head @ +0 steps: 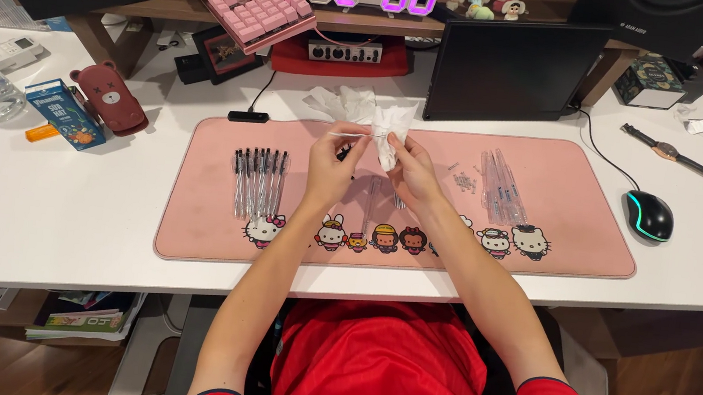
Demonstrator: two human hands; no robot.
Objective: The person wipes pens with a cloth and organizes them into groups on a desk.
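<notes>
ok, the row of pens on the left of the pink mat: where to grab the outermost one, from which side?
Probably the left-end pen in the row of pens: grip mid-barrel, coming from above and from the left. The pens lie flat on the pink mat, side by side and pointing away from the person, so only that pen's left flank is free. Both hands, left hand and right hand, are busy with a tissue.

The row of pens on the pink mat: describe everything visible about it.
The row of pens holds several slim pens with clear barrels and dark tips and caps, seemingly plastic. They lie flat, side by side and roughly parallel, on the left part of the pink desk mat, above a cartoon figure. Neither hand touches them; the left hand is nearest.
</notes>
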